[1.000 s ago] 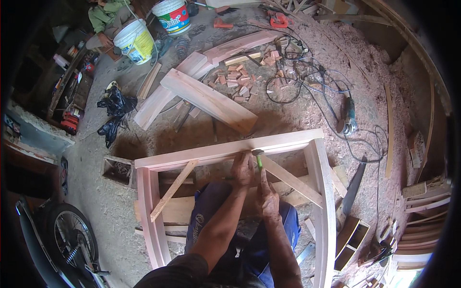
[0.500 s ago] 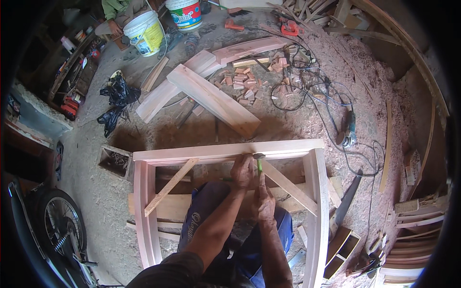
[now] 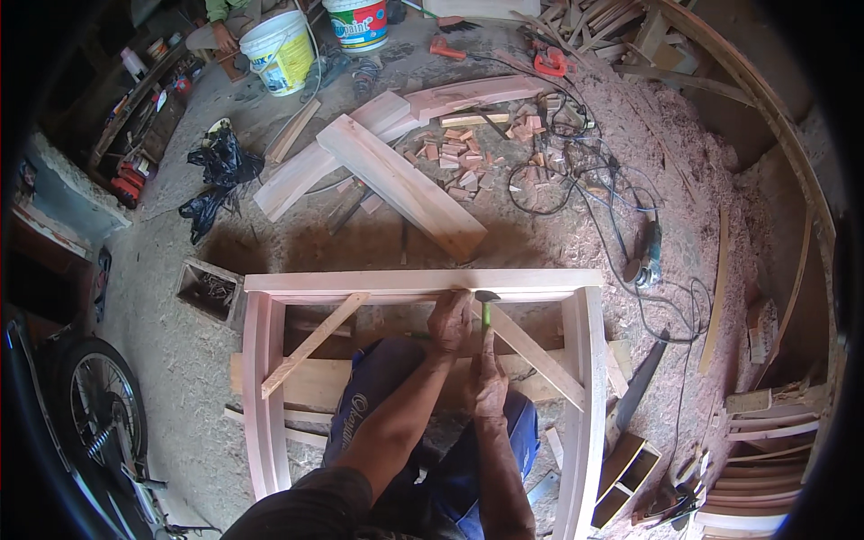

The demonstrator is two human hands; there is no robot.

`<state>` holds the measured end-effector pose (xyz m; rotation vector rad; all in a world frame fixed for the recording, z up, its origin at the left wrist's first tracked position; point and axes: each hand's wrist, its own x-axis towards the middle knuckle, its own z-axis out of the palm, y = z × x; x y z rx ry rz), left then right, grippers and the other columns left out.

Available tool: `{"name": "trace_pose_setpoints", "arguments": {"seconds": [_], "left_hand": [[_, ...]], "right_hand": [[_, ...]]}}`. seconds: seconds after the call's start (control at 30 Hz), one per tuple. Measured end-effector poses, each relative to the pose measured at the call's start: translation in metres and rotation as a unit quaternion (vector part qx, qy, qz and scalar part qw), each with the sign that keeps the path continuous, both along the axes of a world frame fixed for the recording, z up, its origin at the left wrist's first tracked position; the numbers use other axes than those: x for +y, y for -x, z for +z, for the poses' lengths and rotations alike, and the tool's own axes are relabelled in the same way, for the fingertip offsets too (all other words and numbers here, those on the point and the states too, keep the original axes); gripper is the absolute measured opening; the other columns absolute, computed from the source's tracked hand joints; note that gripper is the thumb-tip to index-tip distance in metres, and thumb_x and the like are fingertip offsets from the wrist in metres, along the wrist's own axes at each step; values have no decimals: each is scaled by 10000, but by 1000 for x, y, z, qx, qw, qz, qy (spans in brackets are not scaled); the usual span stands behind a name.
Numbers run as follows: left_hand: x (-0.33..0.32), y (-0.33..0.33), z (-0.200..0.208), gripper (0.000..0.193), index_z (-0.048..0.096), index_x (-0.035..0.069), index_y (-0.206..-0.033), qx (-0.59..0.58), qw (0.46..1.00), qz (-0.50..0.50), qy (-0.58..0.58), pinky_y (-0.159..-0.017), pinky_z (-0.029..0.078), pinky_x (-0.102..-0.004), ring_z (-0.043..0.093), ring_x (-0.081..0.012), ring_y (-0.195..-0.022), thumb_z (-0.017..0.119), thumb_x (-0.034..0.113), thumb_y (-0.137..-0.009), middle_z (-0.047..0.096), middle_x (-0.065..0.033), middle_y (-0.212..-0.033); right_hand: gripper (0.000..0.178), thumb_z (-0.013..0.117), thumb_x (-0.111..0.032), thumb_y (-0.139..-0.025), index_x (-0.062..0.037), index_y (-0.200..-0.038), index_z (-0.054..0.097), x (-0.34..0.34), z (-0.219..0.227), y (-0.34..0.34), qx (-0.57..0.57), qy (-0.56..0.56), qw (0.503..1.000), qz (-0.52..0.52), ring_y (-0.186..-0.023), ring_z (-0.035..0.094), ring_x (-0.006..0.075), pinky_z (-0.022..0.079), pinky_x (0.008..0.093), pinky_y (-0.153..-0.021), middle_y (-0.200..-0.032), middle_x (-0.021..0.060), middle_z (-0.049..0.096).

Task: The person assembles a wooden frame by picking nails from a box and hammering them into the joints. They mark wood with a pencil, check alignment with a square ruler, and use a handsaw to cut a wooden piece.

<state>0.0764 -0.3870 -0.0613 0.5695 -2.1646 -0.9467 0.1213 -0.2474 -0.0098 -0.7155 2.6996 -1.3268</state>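
Note:
A pale pinkish wooden frame (image 3: 423,281) stands in front of me, with a long top rail and two uprights. My left hand (image 3: 450,321) is closed against the rail's near side, by the upper end of the right diagonal brace (image 3: 533,358). Whatever its fingers pinch is hidden. Just right of it, my right hand (image 3: 489,385) grips a hammer (image 3: 487,310) by its green handle, the dark head close to the rail and the left fingers. Another thin brace (image 3: 315,345) spans the frame's left corner.
Beyond the frame lie thick boards (image 3: 400,184), wood offcuts (image 3: 463,162) and an angle grinder (image 3: 646,256) with tangled cords. A handsaw (image 3: 641,387) and divided wooden box (image 3: 625,481) sit right, a small box (image 3: 211,292) and motorcycle wheel (image 3: 103,396) left. Another person's hand (image 3: 225,38) shows behind a bucket (image 3: 277,54).
The view has turned and shifted slightly. The hammer head has moved a little right, away from my left fingers. My left hand keeps its place at the rail.

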Motion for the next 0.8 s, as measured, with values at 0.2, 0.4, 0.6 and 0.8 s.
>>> {"name": "trace_pose_setpoints", "arguments": {"seconds": [0.2,0.4,0.6,0.8], "left_hand": [[-1,1,2,158,692,88,-1072,27,1000,1,-9,-831,551,-427,666,-359,-999,631,104,-927,688,-141,-1054],[-15,-11,15,337,654,109,-1201,-77,997,3,26,-970,490,-463,620,-338,-1132,719,204,-884,671,-119,-1167],[-91,-5,48,521,633,117,-1209,-177,951,-46,251,-992,475,-482,608,-305,-1166,811,358,-783,670,-100,-1163],[-110,7,51,508,606,83,-1053,-216,938,-189,193,-820,543,-462,660,-321,-1007,809,454,-772,654,-113,-1017]], "right_hand": [[763,561,-32,-935,-208,-1613,260,-1,7,2,-27,15,999,7,-906,678,452,562,520,-763,-1029,248,671],[840,507,-17,-816,-95,-1615,259,14,5,-7,-37,54,998,0,-840,667,403,536,432,-796,-1006,265,665],[936,427,-11,-703,-86,-1619,252,16,-1,-2,-25,91,995,31,-755,546,205,493,296,-748,-968,198,632],[892,456,-5,-730,-65,-1604,293,15,-1,4,-120,88,989,24,-802,547,186,485,289,-753,-1025,131,639]]}}
